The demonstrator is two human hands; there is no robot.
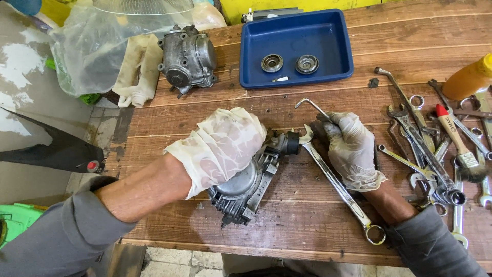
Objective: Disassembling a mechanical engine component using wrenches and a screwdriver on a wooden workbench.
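Note:
My left hand (223, 146), in a whitish glove, presses down on a grey metal engine part (241, 192) lying on the wooden workbench (302, 220). My right hand (351, 149), also gloved, grips a thin bent metal hook tool (310, 105) whose curved tip points away from me. A long combination spanner (338, 187) lies on the bench with its open jaw against the black cap (292, 142) at the part's far end, running under my right hand.
A blue plastic tray (338, 36) holding two round metal pieces sits at the back. A second grey engine casing (188, 59) stands left of it, beside a plastic bag. Several spanners, a brush and an orange bottle (469, 77) crowd the right side.

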